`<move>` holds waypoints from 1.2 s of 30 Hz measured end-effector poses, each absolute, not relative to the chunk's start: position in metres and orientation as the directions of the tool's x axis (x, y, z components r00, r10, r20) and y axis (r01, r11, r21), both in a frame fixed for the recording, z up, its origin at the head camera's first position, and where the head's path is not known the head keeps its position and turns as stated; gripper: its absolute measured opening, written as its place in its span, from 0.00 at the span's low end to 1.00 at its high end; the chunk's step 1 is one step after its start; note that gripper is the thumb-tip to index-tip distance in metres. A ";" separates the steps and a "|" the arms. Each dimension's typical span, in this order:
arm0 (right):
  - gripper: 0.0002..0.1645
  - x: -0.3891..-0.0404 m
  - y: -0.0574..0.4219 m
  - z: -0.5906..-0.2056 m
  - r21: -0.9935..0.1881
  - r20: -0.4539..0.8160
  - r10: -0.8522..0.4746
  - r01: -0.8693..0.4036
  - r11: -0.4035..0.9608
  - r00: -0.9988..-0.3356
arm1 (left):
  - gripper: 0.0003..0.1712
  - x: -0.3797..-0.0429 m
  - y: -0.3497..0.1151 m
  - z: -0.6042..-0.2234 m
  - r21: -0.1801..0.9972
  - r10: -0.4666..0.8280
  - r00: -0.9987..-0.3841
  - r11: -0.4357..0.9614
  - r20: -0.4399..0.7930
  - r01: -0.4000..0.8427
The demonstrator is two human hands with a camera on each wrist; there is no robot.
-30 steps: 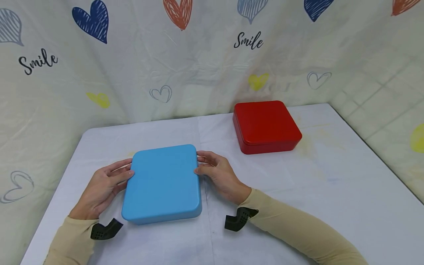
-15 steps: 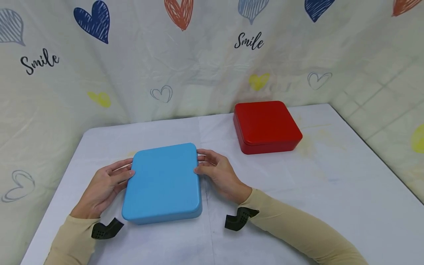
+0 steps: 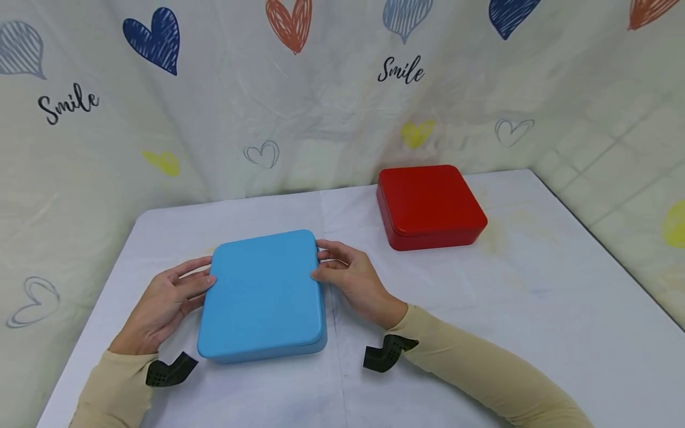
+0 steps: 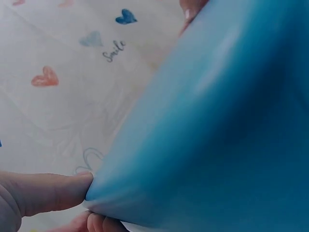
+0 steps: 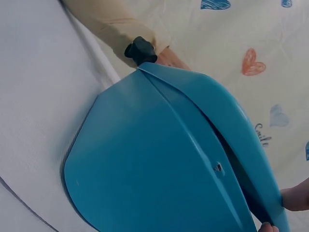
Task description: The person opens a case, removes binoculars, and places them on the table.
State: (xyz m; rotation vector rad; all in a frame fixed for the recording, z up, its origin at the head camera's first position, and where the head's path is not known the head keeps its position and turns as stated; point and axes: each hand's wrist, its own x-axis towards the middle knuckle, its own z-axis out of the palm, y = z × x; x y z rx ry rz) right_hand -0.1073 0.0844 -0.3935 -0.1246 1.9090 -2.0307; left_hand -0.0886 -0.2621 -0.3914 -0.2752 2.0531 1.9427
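Note:
A square, light blue lidded box (image 3: 262, 297) stands on the table at centre left. Its lid (image 5: 241, 130) is tilted: in the right wrist view a dark gap runs beneath the rim, wider toward my right hand. At the left side, my left hand (image 3: 170, 300) pinches the lid, thumb (image 4: 58, 191) on the top edge and fingers mostly hidden below. Opposite it, my right hand (image 3: 355, 282) grips the lid's right edge, with its thumb (image 5: 297, 195) on the rim and a fingertip showing under it. The box's inside is hidden.
A red lidded box (image 3: 432, 205) sits near the table's back edge, right of the blue one. White cloth covers the table (image 3: 508, 321). Behind hangs a pale curtain (image 3: 332, 113) printed with hearts. Black wrist mounts (image 3: 170, 370) stick out by both sleeves.
The blue lid's far edge has risen slightly, with both hands still at its sides. The head view has shifted a little. The red box has stayed put.

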 end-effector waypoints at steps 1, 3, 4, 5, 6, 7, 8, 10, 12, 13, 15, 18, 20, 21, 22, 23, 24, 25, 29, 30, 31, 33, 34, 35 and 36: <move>0.35 -0.107 0.084 -0.393 -0.981 -0.173 -0.309 0.191 -0.029 -0.935 | 0.42 -0.088 -0.262 -0.391 0.938 0.066 -0.937 0.067 -0.344 -0.340; 0.35 -0.107 0.085 -0.393 -0.982 -0.175 -0.305 0.190 -0.020 -0.936 | 0.42 -0.088 -0.262 -0.392 0.938 0.066 -0.937 0.075 -0.343 -0.338; 0.35 -0.107 0.085 -0.393 -0.982 -0.177 -0.300 0.190 -0.016 -0.937 | 0.42 -0.088 -0.262 -0.392 0.938 0.066 -0.937 0.082 -0.343 -0.337; 0.35 -0.107 0.085 -0.392 -0.982 -0.177 -0.297 0.188 -0.009 -0.938 | 0.42 -0.088 -0.262 -0.391 0.937 0.066 -0.937 0.095 -0.342 -0.335; 0.35 -0.107 0.085 -0.392 -0.983 -0.177 -0.294 0.186 -0.002 -0.939 | 0.43 -0.088 -0.262 -0.391 0.937 0.066 -0.938 0.114 -0.340 -0.331; 0.35 -0.107 0.085 -0.391 -0.983 -0.176 -0.293 0.182 0.007 -0.940 | 0.43 -0.088 -0.262 -0.391 0.935 0.065 -0.939 0.136 -0.338 -0.328; 0.35 -0.107 0.085 -0.391 -0.984 -0.175 -0.291 0.178 0.017 -0.941 | 0.44 -0.088 -0.262 -0.391 0.933 0.065 -0.939 0.157 -0.337 -0.324; 0.35 -0.107 0.085 -0.390 -0.985 -0.170 -0.288 0.166 0.038 -0.943 | 0.44 -0.088 -0.262 -0.390 0.929 0.063 -0.941 0.195 -0.333 -0.316; 0.35 -0.107 0.085 -0.389 -0.986 -0.164 -0.288 0.154 0.056 -0.944 | 0.44 -0.089 -0.263 -0.390 0.925 0.064 -0.942 0.223 -0.330 -0.309; 0.35 -0.107 0.085 -0.389 -0.987 -0.161 -0.289 0.148 0.064 -0.944 | 0.44 -0.089 -0.263 -0.389 0.923 0.064 -0.942 0.233 -0.329 -0.307; 0.36 -0.107 0.085 -0.388 -0.987 -0.155 -0.292 0.139 0.077 -0.944 | 0.43 -0.089 -0.264 -0.389 0.920 0.066 -0.943 0.250 -0.327 -0.302; 0.36 -0.108 0.085 -0.388 -0.988 -0.148 -0.301 0.125 0.094 -0.942 | 0.43 -0.089 -0.265 -0.388 0.916 0.070 -0.943 0.270 -0.326 -0.297; 0.37 -0.108 0.085 -0.388 -0.988 -0.145 -0.305 0.119 0.103 -0.941 | 0.43 -0.089 -0.265 -0.387 0.915 0.072 -0.944 0.279 -0.324 -0.292; 0.37 -0.108 0.085 -0.388 -0.988 -0.142 -0.307 0.114 0.109 -0.941 | 0.42 -0.089 -0.265 -0.387 0.915 0.073 -0.944 0.282 -0.322 -0.290; 0.37 -0.108 0.085 -0.388 -0.987 -0.142 -0.307 0.112 0.115 -0.941 | 0.42 -0.088 -0.265 -0.387 0.915 0.076 -0.945 0.284 -0.319 -0.287; 0.37 -0.108 0.085 -0.388 -0.987 -0.143 -0.307 0.111 0.120 -0.941 | 0.42 -0.088 -0.266 -0.386 0.916 0.077 -0.945 0.284 -0.317 -0.284; 0.37 -0.108 0.085 -0.388 -0.986 -0.144 -0.308 0.111 0.122 -0.940 | 0.41 -0.088 -0.266 -0.386 0.917 0.080 -0.946 0.284 -0.315 -0.281; 0.37 -0.108 0.085 -0.389 -0.986 -0.141 -0.307 0.107 0.125 -0.941 | 0.41 -0.088 -0.266 -0.386 0.918 0.082 -0.947 0.284 -0.312 -0.278; 0.37 -0.108 0.086 -0.388 -0.984 -0.145 -0.307 0.105 0.142 -0.941 | 0.41 -0.087 -0.267 -0.385 0.920 0.089 -0.948 0.285 -0.305 -0.269; 0.37 -0.108 0.086 -0.388 -0.984 -0.144 -0.308 0.103 0.145 -0.941 | 0.41 -0.087 -0.267 -0.385 0.920 0.089 -0.948 0.286 -0.305 -0.269; 0.37 -0.108 0.086 -0.388 -0.984 -0.141 -0.308 0.099 0.147 -0.941 | 0.41 -0.087 -0.267 -0.385 0.919 0.089 -0.948 0.287 -0.306 -0.270; 0.37 -0.108 0.086 -0.387 -0.983 -0.146 -0.307 0.104 0.150 -0.940 | 0.41 -0.087 -0.267 -0.384 0.918 0.089 -0.947 0.289 -0.309 -0.272; 0.37 -0.108 0.086 -0.387 -0.983 -0.147 -0.307 0.104 0.152 -0.940 | 0.41 -0.087 -0.267 -0.384 0.917 0.088 -0.947 0.292 -0.309 -0.272; 0.37 -0.108 0.086 -0.387 -0.983 -0.149 -0.307 0.106 0.151 -0.940 | 0.41 -0.087 -0.267 -0.384 0.916 0.086 -0.947 0.296 -0.309 -0.272; 0.38 -0.108 0.086 -0.387 -0.982 -0.150 -0.308 0.107 0.152 -0.940 | 0.41 -0.087 -0.267 -0.384 0.915 0.085 -0.947 0.299 -0.309 -0.271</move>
